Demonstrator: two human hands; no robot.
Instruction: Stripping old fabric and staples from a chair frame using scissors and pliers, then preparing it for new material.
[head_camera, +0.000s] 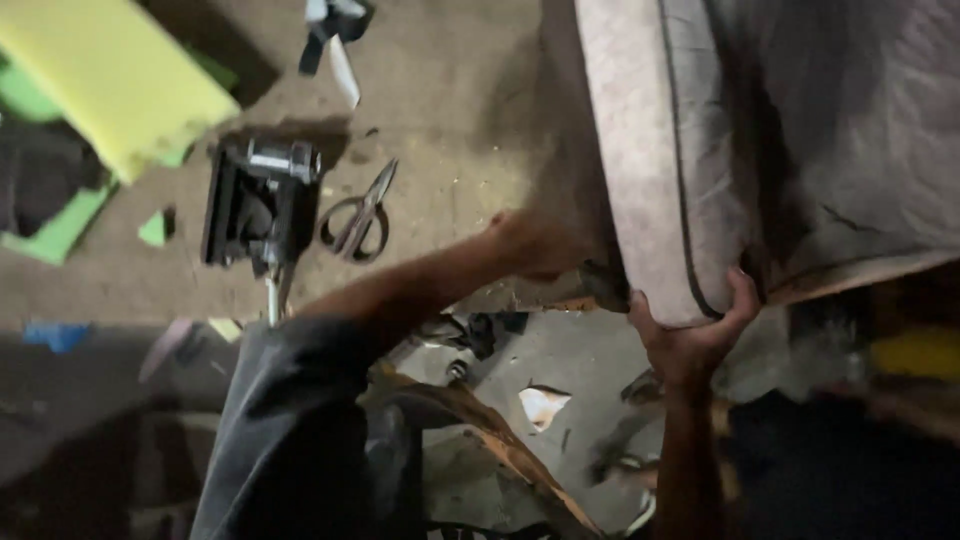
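A large worn cushion (780, 130) covered in pale grey-pink fabric with dark piping fills the upper right. My right hand (695, 335) grips its lower corner from beneath, fingers curled over the edge. My left hand (535, 245) reaches to the cushion's left side and presses against its shadowed edge; its fingers are partly hidden. A wooden frame part (500, 440) lies below, between my arms.
On the concrete floor lie scissors (360, 215), a black staple gun (262, 200), yellow foam blocks (120, 75) over green pieces (60, 225) at the upper left, fabric strips (335, 40) at the top, and scraps (543, 405) by my legs.
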